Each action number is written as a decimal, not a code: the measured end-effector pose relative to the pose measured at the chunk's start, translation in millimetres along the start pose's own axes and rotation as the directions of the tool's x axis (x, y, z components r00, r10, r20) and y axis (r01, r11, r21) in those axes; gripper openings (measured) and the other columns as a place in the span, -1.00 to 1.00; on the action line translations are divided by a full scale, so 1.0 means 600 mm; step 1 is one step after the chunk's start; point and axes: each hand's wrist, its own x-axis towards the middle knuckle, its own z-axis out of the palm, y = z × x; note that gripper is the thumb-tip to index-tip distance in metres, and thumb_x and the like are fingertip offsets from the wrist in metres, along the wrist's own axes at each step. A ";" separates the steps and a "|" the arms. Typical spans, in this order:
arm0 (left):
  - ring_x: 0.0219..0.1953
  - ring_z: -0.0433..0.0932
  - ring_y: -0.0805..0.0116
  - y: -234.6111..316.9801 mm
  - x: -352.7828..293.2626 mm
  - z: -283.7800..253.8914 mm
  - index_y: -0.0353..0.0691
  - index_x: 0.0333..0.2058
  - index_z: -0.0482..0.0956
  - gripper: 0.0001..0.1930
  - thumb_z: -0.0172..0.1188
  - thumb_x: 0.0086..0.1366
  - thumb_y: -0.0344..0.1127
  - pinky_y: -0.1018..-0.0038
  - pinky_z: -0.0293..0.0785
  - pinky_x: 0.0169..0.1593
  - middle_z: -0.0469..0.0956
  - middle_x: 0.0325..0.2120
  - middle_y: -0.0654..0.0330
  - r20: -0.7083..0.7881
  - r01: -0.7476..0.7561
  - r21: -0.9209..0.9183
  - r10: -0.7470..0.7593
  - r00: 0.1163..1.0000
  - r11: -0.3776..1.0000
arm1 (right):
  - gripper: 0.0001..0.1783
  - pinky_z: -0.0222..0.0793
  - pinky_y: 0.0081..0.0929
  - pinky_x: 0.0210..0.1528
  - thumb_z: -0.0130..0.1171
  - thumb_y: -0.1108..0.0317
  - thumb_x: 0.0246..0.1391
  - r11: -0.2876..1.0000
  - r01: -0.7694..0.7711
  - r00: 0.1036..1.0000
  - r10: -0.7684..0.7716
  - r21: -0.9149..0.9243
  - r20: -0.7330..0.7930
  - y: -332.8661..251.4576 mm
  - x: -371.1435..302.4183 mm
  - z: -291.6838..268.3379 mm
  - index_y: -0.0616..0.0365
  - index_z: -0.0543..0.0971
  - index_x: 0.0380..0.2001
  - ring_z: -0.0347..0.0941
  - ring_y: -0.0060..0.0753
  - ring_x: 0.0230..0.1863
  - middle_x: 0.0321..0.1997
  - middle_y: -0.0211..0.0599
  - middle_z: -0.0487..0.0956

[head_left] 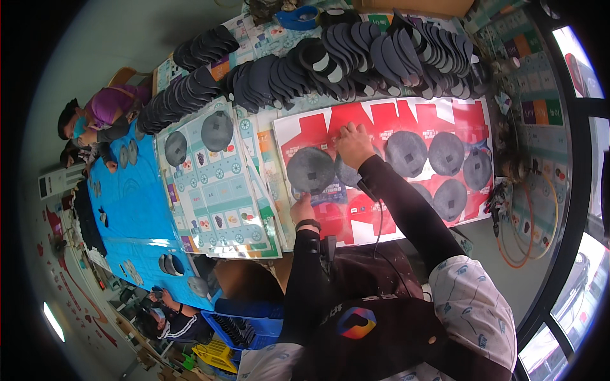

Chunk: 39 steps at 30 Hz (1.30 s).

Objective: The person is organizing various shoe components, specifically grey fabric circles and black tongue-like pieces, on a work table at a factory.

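Observation:
Several grey round pads, each with a small dark square in its middle, lie on a red-and-white printed sheet in front of me. My left hand is closed at the near edge of the leftmost pad, its fingertips on the rim. Just to the right, my right hand has its fingers bent together beside the far edge of another pad. My wrist and sleeve cover part of that pad. Whatever is between the right fingers is hidden. More pads, such as a large one, lie right of my forearm.
Long rows of dark curved pads stand along the table's far side, with a blue tape roll behind. Two grey pads rest on a pale printed sheet at left. Co-workers sit around a blue-covered table. An orange hose hangs at right.

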 end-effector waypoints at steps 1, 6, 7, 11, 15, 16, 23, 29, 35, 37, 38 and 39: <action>-0.48 0.61 0.20 0.017 -0.034 0.038 -0.35 -0.38 0.71 -0.64 0.34 0.23 -0.08 0.27 0.46 -0.46 0.58 -0.63 0.06 -0.065 -0.122 0.078 0.127 0.990 0.989 | -0.78 0.23 -0.21 -0.01 0.12 0.19 0.09 0.999 -0.015 0.999 0.016 -0.029 0.045 0.027 -0.011 0.017 -0.07 0.71 -0.32 0.35 -0.25 0.08 -0.08 -0.39 0.56; -0.28 0.72 0.01 0.091 -0.095 0.053 -0.41 -0.38 0.71 -0.59 0.33 0.19 -0.06 0.22 0.55 -0.16 0.69 -0.38 -0.16 -0.126 -0.212 0.282 0.255 0.959 0.936 | -0.75 0.24 -0.21 0.02 0.09 0.18 0.15 0.998 0.027 0.995 -0.021 -0.057 0.099 0.044 -0.006 0.024 -0.06 0.70 -0.22 0.37 -0.29 0.10 -0.06 -0.41 0.60; -0.27 0.72 -0.01 0.099 -0.096 0.058 -0.41 -0.39 0.72 -0.60 0.33 0.19 -0.07 0.21 0.55 -0.16 0.68 -0.39 -0.19 -0.113 -0.204 0.343 0.255 0.960 0.917 | -0.71 0.23 -0.21 0.07 0.07 0.17 0.20 0.995 0.047 0.987 -0.034 -0.083 0.159 0.048 -0.004 0.022 -0.05 0.68 -0.13 0.37 -0.31 0.15 -0.01 -0.41 0.61; -0.39 0.70 0.10 0.138 -0.093 0.039 -0.38 -0.38 0.71 -0.63 0.34 0.19 -0.08 0.25 0.53 -0.32 0.68 -0.48 -0.04 -0.091 -0.219 0.485 0.298 0.950 0.846 | -0.66 0.31 -0.16 0.07 0.18 0.06 0.10 0.992 0.123 0.986 -0.126 0.037 0.111 0.055 -0.011 -0.009 -0.01 0.70 -0.17 0.47 -0.26 0.09 -0.07 -0.35 0.66; -0.59 0.43 0.45 0.234 -0.110 -0.059 -0.25 -0.32 0.64 -0.74 0.30 0.27 -0.13 0.52 0.33 -0.52 0.49 -0.54 0.36 0.313 0.128 -0.306 -0.028 0.949 0.943 | -0.57 0.49 -0.07 -0.11 0.28 -0.05 -0.08 0.878 0.174 0.944 -0.277 0.445 0.177 0.086 -0.052 -0.051 0.13 0.69 -0.39 0.60 0.00 -0.23 -0.33 -0.07 0.67; -0.50 0.51 0.41 0.233 -0.087 -0.116 -0.18 -0.33 0.56 -0.82 0.26 0.29 -0.20 0.46 0.41 -0.44 0.51 -0.47 0.33 0.486 0.213 -0.477 0.054 0.872 0.853 | -0.63 0.51 -0.11 -0.20 0.28 0.04 -0.06 0.845 0.138 0.914 -0.309 0.517 0.263 0.068 -0.049 -0.105 0.19 0.66 -0.44 0.60 0.00 -0.30 -0.38 -0.03 0.65; -0.04 0.59 0.31 0.358 -0.043 -0.370 -0.25 -0.27 0.47 -0.96 0.12 0.33 -0.45 0.19 0.59 0.05 0.57 -0.23 0.20 0.339 -0.176 -0.609 0.455 0.823 0.773 | -0.80 0.51 -0.30 -0.57 0.20 0.35 0.16 0.740 0.007 0.999 -0.027 0.673 0.019 -0.024 -0.042 -0.198 0.20 0.48 -0.22 0.61 -0.26 -0.58 -0.40 -0.17 0.62; -0.19 0.55 0.40 0.371 0.088 -0.573 -0.16 -0.31 0.46 -0.95 0.12 0.30 -0.48 0.31 0.57 0.03 0.48 -0.37 0.29 0.169 -0.264 -0.720 0.531 0.831 0.642 | -0.77 0.57 -0.22 -0.31 0.17 0.50 0.14 0.548 0.165 0.986 -0.070 0.820 -0.151 -0.258 0.077 -0.219 0.27 0.36 -0.20 0.65 -0.04 -0.32 -0.35 0.05 0.59; 0.11 0.56 0.17 0.295 0.254 -0.663 -0.32 -0.17 0.52 -0.88 0.11 0.36 -0.44 0.25 0.49 0.25 0.58 -0.01 0.07 0.133 -0.148 -0.801 0.415 0.900 0.579 | -0.90 0.71 -0.45 -0.36 0.03 0.48 0.30 -0.208 -0.119 0.988 0.073 0.971 0.137 -0.416 0.178 -0.169 0.16 0.34 -0.19 0.45 -0.65 -0.34 -0.33 -0.45 0.38; 0.10 0.56 0.17 0.201 0.351 -0.706 -0.34 -0.13 0.52 -0.84 0.10 0.36 -0.44 0.25 0.50 0.25 0.59 -0.01 0.06 0.149 -0.119 -0.811 0.399 0.905 0.573 | -0.92 0.71 -0.41 -0.38 0.03 0.46 0.31 -0.274 -0.197 0.967 0.102 0.941 0.232 -0.474 0.217 -0.104 0.14 0.35 -0.19 0.47 -0.62 -0.34 -0.34 -0.44 0.38; 0.09 0.57 0.17 0.167 0.393 -0.709 -0.36 -0.08 0.52 -0.80 0.10 0.36 -0.45 0.25 0.51 0.24 0.59 -0.01 0.06 0.195 -0.072 -0.814 0.389 0.900 0.576 | -0.90 0.70 -0.40 -0.41 0.06 0.45 0.29 -0.227 -0.226 0.957 0.132 0.947 0.260 -0.491 0.234 -0.053 0.15 0.37 -0.19 0.49 -0.58 -0.34 -0.33 -0.42 0.42; 0.06 0.59 0.17 0.155 0.419 -0.692 -0.40 -0.06 0.51 -0.78 0.09 0.36 -0.45 0.26 0.55 0.20 0.60 -0.04 0.06 0.195 -0.024 -0.795 0.293 0.936 0.606 | -0.88 0.70 -0.41 -0.41 0.09 0.44 0.27 -0.159 -0.247 0.937 0.211 0.956 0.278 -0.499 0.245 -0.006 0.16 0.37 -0.18 0.51 -0.53 -0.35 -0.32 -0.38 0.46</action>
